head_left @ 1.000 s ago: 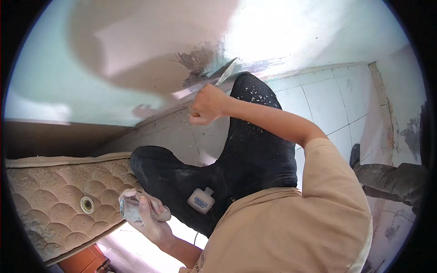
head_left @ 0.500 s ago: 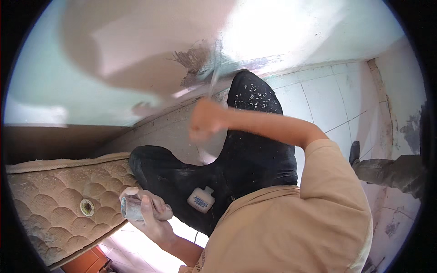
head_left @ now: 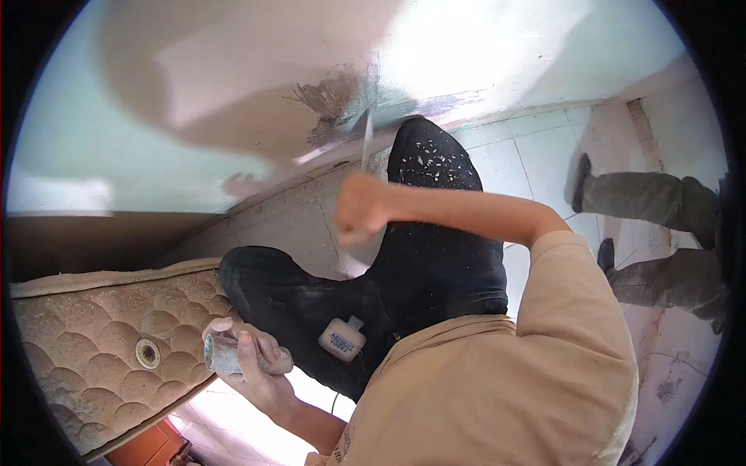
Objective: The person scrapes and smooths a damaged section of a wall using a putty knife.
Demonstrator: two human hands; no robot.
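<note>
My right hand [head_left: 360,208] is closed in a fist, slightly blurred, around a long thin pale tool [head_left: 367,144] whose exact kind I cannot make out. The tool points away from me, its far end at the foot of the wall beside a scraped dark patch [head_left: 330,99]. My left hand [head_left: 252,361] is wrapped round a dusty grey cylinder [head_left: 227,353], held low at the left over the mattress edge. White flakes [head_left: 431,159] are scattered on the right knee of my black trousers [head_left: 443,264]. On my left thigh shows a pale bottle-shaped patch or pouch [head_left: 342,339].
A stained quilted mattress [head_left: 101,334] with a round vent lies at the left. The pale wall [head_left: 256,70] rises in front of me above a tiled floor [head_left: 544,167]. At the right stand another person's legs [head_left: 657,202]. Something orange [head_left: 148,446] shows beneath the mattress.
My right hand has shifted slightly right, with the tool now more upright. A second leg of the other person has come into view at the right. My left hand is nearly unmoved.
</note>
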